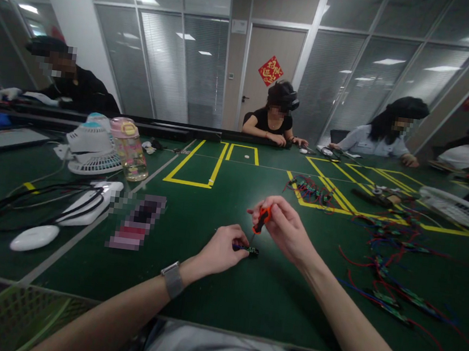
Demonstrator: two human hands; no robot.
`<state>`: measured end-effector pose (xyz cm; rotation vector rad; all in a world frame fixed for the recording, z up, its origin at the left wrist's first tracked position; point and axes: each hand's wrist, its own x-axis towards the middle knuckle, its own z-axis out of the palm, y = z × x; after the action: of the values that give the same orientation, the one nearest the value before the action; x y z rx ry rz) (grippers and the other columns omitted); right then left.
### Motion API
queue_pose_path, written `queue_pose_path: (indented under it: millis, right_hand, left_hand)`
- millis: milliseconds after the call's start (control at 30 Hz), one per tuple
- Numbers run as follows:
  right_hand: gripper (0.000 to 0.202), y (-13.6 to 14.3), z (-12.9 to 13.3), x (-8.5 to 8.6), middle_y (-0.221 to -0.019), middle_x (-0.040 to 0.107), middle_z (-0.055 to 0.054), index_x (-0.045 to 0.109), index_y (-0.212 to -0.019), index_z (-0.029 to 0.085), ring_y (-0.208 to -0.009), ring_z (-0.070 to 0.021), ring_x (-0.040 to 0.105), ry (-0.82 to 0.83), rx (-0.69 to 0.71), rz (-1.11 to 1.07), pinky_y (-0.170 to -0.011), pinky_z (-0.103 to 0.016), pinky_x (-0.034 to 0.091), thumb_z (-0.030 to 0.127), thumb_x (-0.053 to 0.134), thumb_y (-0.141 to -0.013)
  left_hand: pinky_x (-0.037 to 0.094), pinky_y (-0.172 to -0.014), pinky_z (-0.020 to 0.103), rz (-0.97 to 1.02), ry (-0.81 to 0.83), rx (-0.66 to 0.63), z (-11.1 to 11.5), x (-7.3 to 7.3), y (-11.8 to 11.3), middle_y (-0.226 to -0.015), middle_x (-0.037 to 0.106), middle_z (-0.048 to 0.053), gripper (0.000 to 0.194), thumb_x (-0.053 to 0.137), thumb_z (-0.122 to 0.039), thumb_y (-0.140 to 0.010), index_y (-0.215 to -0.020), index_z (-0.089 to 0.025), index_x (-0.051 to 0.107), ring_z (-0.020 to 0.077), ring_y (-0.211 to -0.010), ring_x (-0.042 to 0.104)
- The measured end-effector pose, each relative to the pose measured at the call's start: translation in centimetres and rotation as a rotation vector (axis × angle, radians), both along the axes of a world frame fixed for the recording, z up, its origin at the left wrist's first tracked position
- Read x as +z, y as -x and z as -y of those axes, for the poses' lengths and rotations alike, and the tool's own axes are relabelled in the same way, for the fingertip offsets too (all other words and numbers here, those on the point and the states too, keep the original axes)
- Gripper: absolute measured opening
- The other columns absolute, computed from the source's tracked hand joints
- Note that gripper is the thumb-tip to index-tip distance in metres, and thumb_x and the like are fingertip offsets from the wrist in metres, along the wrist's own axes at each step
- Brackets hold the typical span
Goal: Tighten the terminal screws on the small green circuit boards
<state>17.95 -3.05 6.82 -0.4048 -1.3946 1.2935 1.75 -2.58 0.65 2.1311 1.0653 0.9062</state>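
My left hand (228,247), with a watch on its wrist, pinches a small green circuit board (253,251) against the green tabletop (195,216). Most of the board is hidden by the fingers. My right hand (285,227) grips an orange and black screwdriver (262,220) by its handle. Its shaft points down, and the tip is at or just above the board; I cannot tell if it touches.
Circuit boards with red and blue wires (386,296) lie to the right, with another wired bunch (312,190) farther back. On the left are a drink bottle (130,148), a white fan (94,150), a white mouse (34,237) and black cables (43,197). Several people sit opposite.
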Motion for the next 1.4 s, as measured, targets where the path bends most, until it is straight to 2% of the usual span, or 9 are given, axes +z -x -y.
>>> queue_pose_path:
  millis: [267, 400, 500, 600, 733, 900, 1033, 1167, 1400]
  right_hand:
    - [0.011, -0.5, -0.5, -0.6, -0.089, 0.056, -0.001, 0.066, -0.080, 0.026, -0.087, -0.0168, 0.055, -0.112, -0.275, 0.035, -0.093, -0.036, 0.046, 0.036, 0.064, -0.084]
    - [0.011, -1.0, -0.7, -0.6, -0.086, 0.060, -0.001, 0.069, -0.089, 0.027, -0.080, -0.0164, 0.057, -0.146, -0.317, 0.132, -0.076, -0.030, 0.049, 0.035, 0.061, -0.086]
    - [0.018, -1.2, -0.4, -0.3, -0.086, 0.064, -0.002, 0.066, -0.102, 0.026, -0.080, -0.0172, 0.060, -0.149, -0.274, 0.196, -0.069, -0.029, 0.049, 0.036, 0.058, -0.089]
    - [0.020, -0.9, -0.1, 0.1, -0.086, 0.066, -0.002, 0.060, -0.108, 0.027, -0.080, -0.0177, 0.061, -0.114, -0.168, 0.142, -0.069, -0.030, 0.050, 0.036, 0.056, -0.090]
    - [0.015, -0.4, 0.1, 0.1, -0.086, 0.064, -0.002, 0.061, -0.095, 0.025, -0.077, -0.0165, 0.061, -0.076, -0.081, 0.071, -0.080, -0.035, 0.050, 0.037, 0.054, -0.091]
    - [0.016, -0.4, 0.0, -0.1, -0.092, 0.059, -0.003, 0.065, -0.085, 0.024, -0.091, -0.0191, 0.057, -0.099, -0.138, 0.057, -0.090, -0.038, 0.046, 0.038, 0.058, -0.088]
    - [0.010, -0.9, -0.4, -0.4, -0.096, 0.057, -0.002, 0.069, -0.085, 0.026, -0.091, -0.0180, 0.056, -0.106, -0.167, 0.098, -0.086, -0.034, 0.048, 0.035, 0.066, -0.083]
    - [0.017, -1.1, -0.4, -0.5, -0.099, 0.061, -0.003, 0.070, -0.097, 0.027, -0.090, -0.0174, 0.059, -0.058, -0.164, 0.138, -0.081, -0.030, 0.048, 0.037, 0.062, -0.086]
    - [0.015, -0.1, 0.1, -0.5, -0.089, 0.064, -0.001, 0.065, -0.100, 0.027, -0.076, -0.0147, 0.060, 0.036, 0.033, -0.023, -0.075, -0.031, 0.049, 0.035, 0.059, -0.089]
  left_hand:
    - [0.044, -0.062, 0.022, -0.011, -0.022, 0.005, 0.0, 0.0, 0.0, -0.076, 0.061, 0.001, 0.008, 0.066, -0.008, -0.068, -0.072, -0.015, 0.068, 0.0125, -0.069, 0.057]
    - [0.044, -0.062, 0.021, -0.022, -0.024, 0.005, 0.0, 0.1, 0.0, -0.077, 0.061, 0.001, 0.009, 0.064, -0.007, -0.068, -0.072, -0.015, 0.067, 0.0126, -0.069, 0.057]
    - [0.045, -0.062, 0.021, -0.022, -0.017, 0.009, 0.1, 0.2, 0.0, -0.078, 0.062, 0.001, 0.009, 0.064, -0.007, -0.069, -0.072, -0.014, 0.067, 0.0127, -0.070, 0.058]
    - [0.045, -0.063, 0.021, -0.015, -0.006, 0.004, 0.1, 0.3, -0.1, -0.078, 0.062, 0.001, 0.010, 0.064, -0.006, -0.068, -0.072, -0.014, 0.067, 0.0125, -0.070, 0.058]
    - [0.045, -0.062, 0.021, -0.011, 0.003, 0.004, 0.0, 0.2, 0.0, -0.078, 0.062, 0.001, 0.009, 0.064, -0.007, -0.068, -0.072, -0.014, 0.067, 0.0124, -0.068, 0.057]
    - [0.045, -0.064, 0.022, -0.016, -0.011, 0.008, 0.0, 0.1, 0.0, -0.078, 0.062, 0.001, 0.006, 0.065, -0.010, -0.069, -0.073, -0.014, 0.068, 0.0131, -0.070, 0.058]
    - [0.045, -0.065, 0.022, -0.029, -0.004, 0.014, 0.1, 0.2, 0.0, -0.079, 0.062, 0.001, 0.006, 0.066, -0.011, -0.069, -0.073, -0.015, 0.068, 0.0133, -0.070, 0.058]
    - [0.046, -0.065, 0.022, -0.009, 0.003, 0.005, 0.1, 0.2, 0.0, -0.080, 0.063, 0.002, 0.006, 0.065, -0.010, -0.069, -0.072, -0.014, 0.067, 0.0132, -0.070, 0.058]
    - [0.044, -0.063, 0.022, -0.009, 0.015, 0.012, -0.1, -0.2, -0.1, -0.077, 0.061, 0.002, 0.005, 0.066, -0.011, -0.069, -0.072, -0.014, 0.067, 0.0129, -0.068, 0.057]
